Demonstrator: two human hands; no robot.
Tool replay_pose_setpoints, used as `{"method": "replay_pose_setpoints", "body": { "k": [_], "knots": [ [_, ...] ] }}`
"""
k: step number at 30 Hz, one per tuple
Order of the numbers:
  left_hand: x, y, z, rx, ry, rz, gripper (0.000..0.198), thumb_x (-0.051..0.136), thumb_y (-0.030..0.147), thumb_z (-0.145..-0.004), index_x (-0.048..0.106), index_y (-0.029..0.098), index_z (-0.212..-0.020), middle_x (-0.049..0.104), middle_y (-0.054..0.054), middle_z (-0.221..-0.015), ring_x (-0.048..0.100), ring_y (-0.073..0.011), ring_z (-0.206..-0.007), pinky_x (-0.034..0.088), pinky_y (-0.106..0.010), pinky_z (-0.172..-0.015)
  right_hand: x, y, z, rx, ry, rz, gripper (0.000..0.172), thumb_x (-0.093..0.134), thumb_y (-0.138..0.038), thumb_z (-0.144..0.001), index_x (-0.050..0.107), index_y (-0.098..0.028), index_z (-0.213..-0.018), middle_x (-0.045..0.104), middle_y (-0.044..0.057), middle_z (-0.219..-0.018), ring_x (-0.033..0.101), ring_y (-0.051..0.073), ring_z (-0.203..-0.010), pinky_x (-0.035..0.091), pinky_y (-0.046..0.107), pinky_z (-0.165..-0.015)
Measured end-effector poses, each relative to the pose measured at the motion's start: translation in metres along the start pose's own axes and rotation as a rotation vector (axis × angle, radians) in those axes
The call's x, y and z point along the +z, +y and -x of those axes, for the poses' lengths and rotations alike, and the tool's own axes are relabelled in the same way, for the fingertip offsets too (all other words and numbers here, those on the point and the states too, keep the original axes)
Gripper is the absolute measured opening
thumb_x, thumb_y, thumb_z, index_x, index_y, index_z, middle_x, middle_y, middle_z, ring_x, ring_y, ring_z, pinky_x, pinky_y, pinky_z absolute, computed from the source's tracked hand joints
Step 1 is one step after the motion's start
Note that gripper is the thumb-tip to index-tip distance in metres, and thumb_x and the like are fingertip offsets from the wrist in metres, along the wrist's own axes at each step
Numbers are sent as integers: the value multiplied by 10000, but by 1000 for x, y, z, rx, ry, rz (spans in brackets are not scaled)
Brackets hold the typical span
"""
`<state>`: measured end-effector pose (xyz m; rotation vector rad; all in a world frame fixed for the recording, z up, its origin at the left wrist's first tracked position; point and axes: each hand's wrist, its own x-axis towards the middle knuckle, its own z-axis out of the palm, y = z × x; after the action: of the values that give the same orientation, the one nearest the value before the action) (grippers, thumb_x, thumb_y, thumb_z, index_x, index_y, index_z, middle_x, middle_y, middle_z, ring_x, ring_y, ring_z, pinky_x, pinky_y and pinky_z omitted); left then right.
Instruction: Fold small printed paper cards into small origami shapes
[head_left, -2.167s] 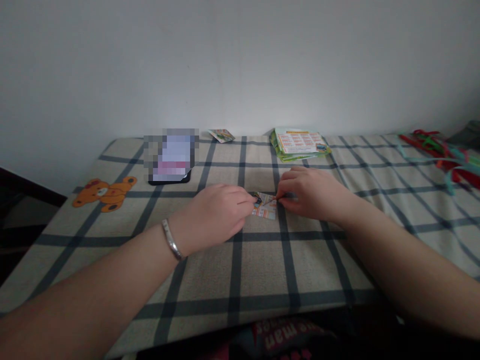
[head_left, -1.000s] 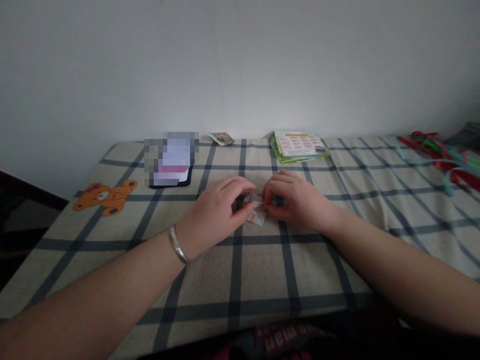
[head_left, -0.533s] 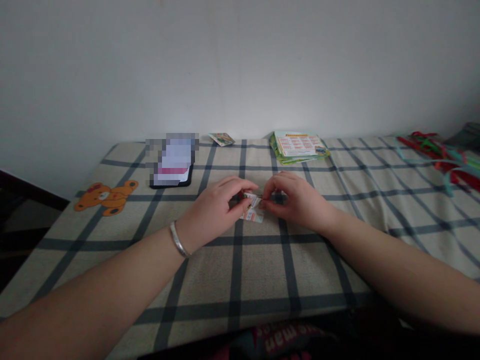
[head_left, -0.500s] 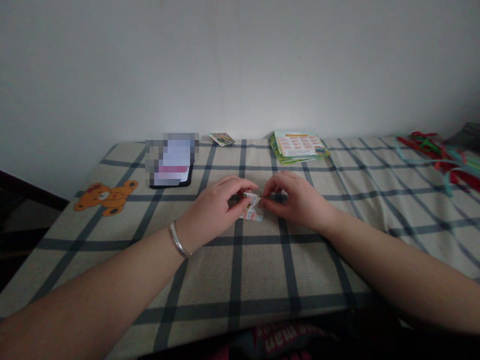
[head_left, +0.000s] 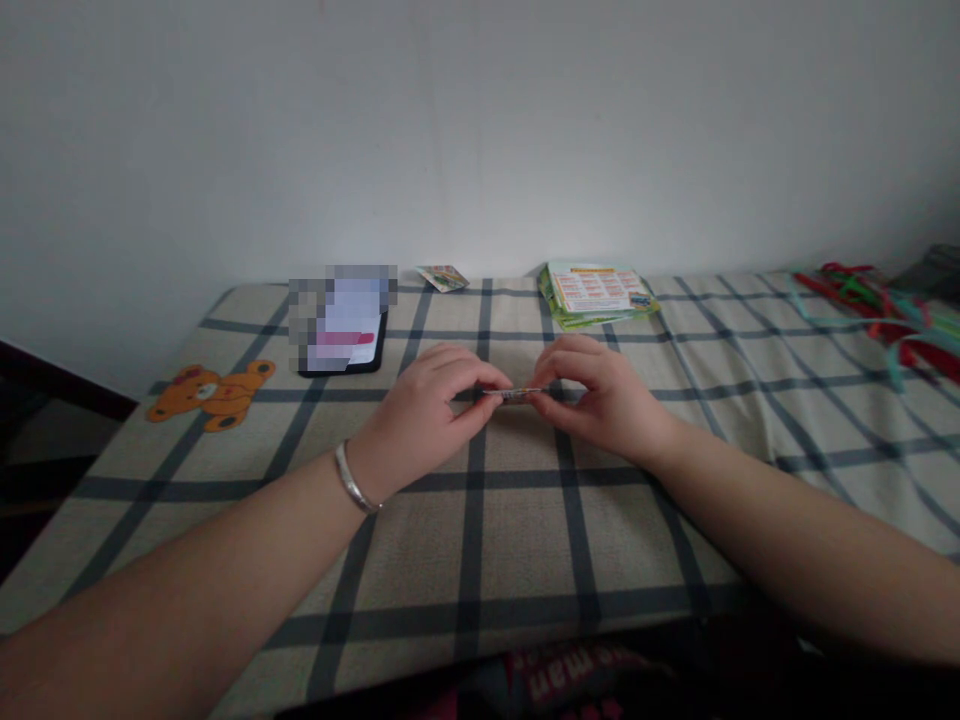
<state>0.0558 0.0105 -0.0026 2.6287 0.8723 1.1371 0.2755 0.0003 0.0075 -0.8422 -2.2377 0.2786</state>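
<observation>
Between my two hands a small folded piece of printed paper [head_left: 513, 393] is held nearly edge-on, so only a thin strip of it shows. My left hand [head_left: 431, 400], with a silver bracelet at the wrist, pinches its left end between thumb and fingers. At the right end, my right hand [head_left: 596, 395] grips it the same way. Both hands are low over the checked tablecloth [head_left: 517, 540], near the middle. The print on the paper's faces cannot be made out from this angle.
Against the wall lie a stack of printed leaflets [head_left: 596, 290] and a small folded paper piece [head_left: 444, 278]. A phone [head_left: 349, 335], partly blurred out, is at the left. Nearer the left edge is a bear cutout [head_left: 214, 395]. Colourful ribbons [head_left: 862, 290] lie far right.
The paper, whose printed face showed with a flap hanging down, is now a flat, narrow strip seen edge-on. My right fingers have shifted slightly right along with its end.
</observation>
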Motion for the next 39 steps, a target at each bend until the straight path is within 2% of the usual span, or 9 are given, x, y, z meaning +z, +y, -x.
{"method": "replay_pose_setpoints", "body": {
  "k": [8, 12, 17, 23, 27, 33, 39],
  "knots": [
    [0, 0, 0, 33, -60, -97, 58, 602, 173, -860, 658, 179, -849, 684, -20, -861, 600, -180, -878, 465, -341, -847, 0, -2, 0, -4, -45, 28, 95, 583, -200, -847, 605, -172, -759, 609, 44, -770, 545, 166, -762, 424, 295, -689],
    [-2, 1, 0, 35, -37, -111, 64, 601, 176, -868, 653, 171, -830, 672, -21, -834, 598, -174, -848, 464, -336, -826, 0, -1, 0, -22, -30, 79, 121, 582, -244, -867, 598, -168, -773, 611, 53, -787, 550, 173, -770, 431, 301, -689],
    [-4, 1, 0, 49, 13, -97, 70, 596, 174, -877, 654, 166, -839, 661, -22, -825, 600, -166, -841, 471, -317, -800, -1, 1, 1, -50, 12, 92, 76, 598, -229, -859, 602, -166, -817, 616, 57, -807, 561, 176, -797, 446, 307, -721],
    [-4, -4, 0, 82, 0, -87, 67, 611, 151, -863, 675, 171, -857, 668, -21, -837, 610, -163, -833, 482, -310, -777, -1, 3, 2, -99, 21, 73, 36, 601, -204, -855, 602, -177, -831, 627, 52, -827, 565, 173, -806, 455, 309, -731],
    [-5, -4, 0, 106, -37, -83, 91, 590, 140, -873, 672, 169, -847, 672, -17, -841, 617, -147, -812, 493, -282, -748, -2, 3, 0, -148, -45, 78, 38, 601, -216, -857, 607, -181, -844, 636, 50, -824, 574, 175, -806, 451, 314, -731],
    [-5, -4, 1, 86, -5, -56, 122, 581, 72, -855, 656, 162, -890, 641, -9, -863, 606, -118, -837, 495, -232, -765, -5, 12, 0, -128, -121, 168, 68, 608, -204, -840, 608, -188, -906, 651, 57, -914, 576, 189, -869, 450, 322, -761],
    [-3, -12, 3, 51, -90, -57, 149, 571, 40, -826, 636, 160, -887, 623, -10, -895, 601, -126, -853, 492, -250, -782, -9, 18, 0, -160, -204, 270, 94, 609, -197, -836, 618, -179, -927, 659, 64, -941, 574, 196, -880, 458, 331, -771]
  ]
}}
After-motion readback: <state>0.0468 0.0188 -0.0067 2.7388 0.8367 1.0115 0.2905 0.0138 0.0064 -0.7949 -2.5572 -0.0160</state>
